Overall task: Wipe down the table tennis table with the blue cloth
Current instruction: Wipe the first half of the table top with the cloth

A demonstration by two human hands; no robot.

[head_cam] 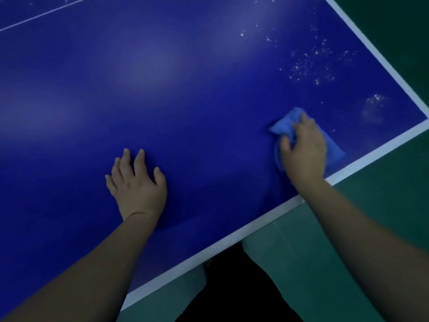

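The dark blue table tennis table (185,89) fills most of the view, its white edge line running along the near side and the right side. A bunched light blue cloth (286,123) lies on the table near the right corner. My right hand (304,149) lies on top of the cloth, fingers curled into it and pressing it down. Out to the left, my left hand (137,182) rests flat on the bare table surface with fingers spread, holding nothing. White specks and droplets (311,66) are scattered on the surface beyond the cloth, toward the right edge.
A green floor (383,205) lies beyond the table's near and right edges. The table corner (426,122) is just right of the cloth. A thin white centre line (41,14) crosses the far left. My dark trousers (232,287) show below the near edge.
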